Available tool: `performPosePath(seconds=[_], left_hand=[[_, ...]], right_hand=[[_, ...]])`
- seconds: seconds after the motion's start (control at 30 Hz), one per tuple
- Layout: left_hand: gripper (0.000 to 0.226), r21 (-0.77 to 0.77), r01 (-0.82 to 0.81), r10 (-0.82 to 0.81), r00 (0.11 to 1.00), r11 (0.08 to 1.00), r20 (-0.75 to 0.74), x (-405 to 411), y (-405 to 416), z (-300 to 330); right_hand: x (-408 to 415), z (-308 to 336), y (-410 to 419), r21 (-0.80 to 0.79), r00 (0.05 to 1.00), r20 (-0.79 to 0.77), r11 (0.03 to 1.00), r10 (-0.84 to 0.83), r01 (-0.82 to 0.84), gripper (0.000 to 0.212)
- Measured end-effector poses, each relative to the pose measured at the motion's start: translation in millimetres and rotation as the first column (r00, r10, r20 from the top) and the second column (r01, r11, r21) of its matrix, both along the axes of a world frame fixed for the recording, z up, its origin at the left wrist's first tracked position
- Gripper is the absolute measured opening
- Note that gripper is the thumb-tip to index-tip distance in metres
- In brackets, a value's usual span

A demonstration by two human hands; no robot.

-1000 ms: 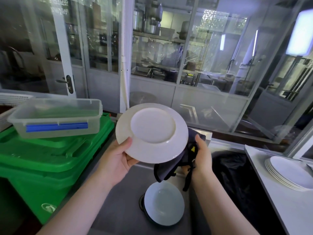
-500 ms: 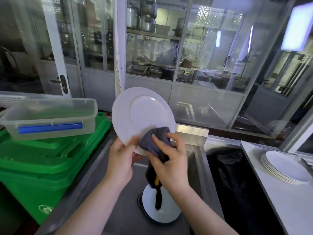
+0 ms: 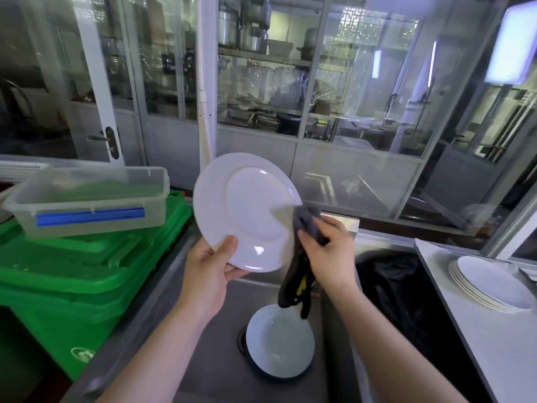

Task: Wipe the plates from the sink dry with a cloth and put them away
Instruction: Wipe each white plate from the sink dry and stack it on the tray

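Head view, the only one here: the left hand [image 3: 209, 267] holds a white plate [image 3: 247, 212] up over the sink [image 3: 220, 353], tilted on edge with its underside and foot ring turned toward the camera. The thumb lies curled over the near rim, and the other fingers are behind the plate and hidden, so the grip reads as a pinch on the lower edge. Held this way the plate's back is open to the cloth and any drips fall into the basin. The right hand [image 3: 328, 251] has its fingers curled round a bunched dark grey cloth [image 3: 308, 225] and presses it against the plate's right rim; the loose tail of the cloth, with a yellow patch, hangs down toward the sink. Judging from this, the wiping of the underside is under way and the plate is not ready to be put away. Another white plate [image 3: 280, 343] lies in the sink over the drain, seemingly on something dark whose nature I cannot make out. On the worktop [image 3: 494, 344] at right sits a stack of plates [image 3: 491, 282], likely the place for dried ones. The plate's front face is hidden, and whether it is wet cannot be told. A clear plastic box [image 3: 87, 199] rests on green bins [image 3: 72, 271] at left.
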State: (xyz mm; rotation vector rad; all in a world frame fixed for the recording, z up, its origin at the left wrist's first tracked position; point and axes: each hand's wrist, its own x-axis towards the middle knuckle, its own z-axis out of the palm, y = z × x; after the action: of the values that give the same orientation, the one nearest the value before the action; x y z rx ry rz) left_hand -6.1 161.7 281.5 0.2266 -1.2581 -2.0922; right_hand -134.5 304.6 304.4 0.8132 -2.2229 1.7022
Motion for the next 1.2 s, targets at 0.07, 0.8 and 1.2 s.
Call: performPosePath(seconds=[0.07,0.8,1.2], left_hand=[[0.022,-0.129,0.024,-0.016,0.998,0.991,0.065,1,0,-1],[0.044,-0.421,-0.036,0.141,0.965,0.906,0.222,12,6,2],[0.032,-0.291,0.079,-0.033,0.986,0.953,0.161,27,-5,2]], right_hand=[[-19,13,2,0.022,0.999,-0.017,0.999,-0.045,0.046,0.028],[78,44,-30,0.544,0.712,-0.527,0.828,0.464,-0.137,0.050],[3,49,-24,0.255,0.854,-0.513,0.965,0.083,0.059,0.040]])
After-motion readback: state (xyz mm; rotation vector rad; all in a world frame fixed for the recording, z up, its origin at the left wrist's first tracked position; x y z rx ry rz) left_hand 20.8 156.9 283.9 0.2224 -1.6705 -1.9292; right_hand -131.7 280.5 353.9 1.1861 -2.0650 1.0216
